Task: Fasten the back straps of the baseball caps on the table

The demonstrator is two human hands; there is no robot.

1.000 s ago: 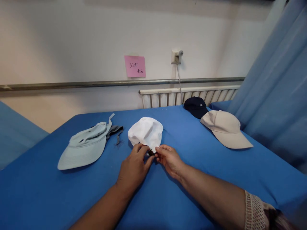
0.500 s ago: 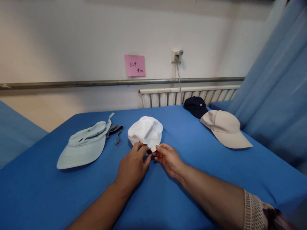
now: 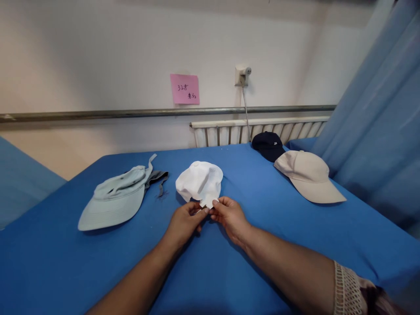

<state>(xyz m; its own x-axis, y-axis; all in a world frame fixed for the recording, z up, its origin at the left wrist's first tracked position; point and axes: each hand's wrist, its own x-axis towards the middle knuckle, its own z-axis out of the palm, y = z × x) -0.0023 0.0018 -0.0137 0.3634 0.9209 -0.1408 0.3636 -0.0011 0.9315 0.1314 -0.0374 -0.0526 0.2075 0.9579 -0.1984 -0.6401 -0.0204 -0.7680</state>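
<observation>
A white cap (image 3: pixel 198 178) rests on the blue-covered surface in the middle of the view, its near edge between my two hands. With thumb and fingers pinched, my left hand (image 3: pixel 186 222) grips the left part of that near edge, where the strap seems to be. My right hand (image 3: pixel 231 218) pinches the edge just to the right, thumb on top of the white fabric. The fingertips of both hands almost meet. They hide most of the strap and its fastening.
A pale green cap (image 3: pixel 114 199) with a dark grey strap piece (image 3: pixel 155 177) beside it lies at left. At right are a navy cap (image 3: pixel 268 145) and a beige cap (image 3: pixel 308 173). Behind stand a radiator (image 3: pixel 226 133) and a rail (image 3: pixel 131 113); a blue curtain (image 3: pixel 377 131) hangs right.
My left hand has turned and dropped slightly, its thumb now lying along the cap's edge. The dark piece seen between the hands is mostly covered. My right hand stays in place.
</observation>
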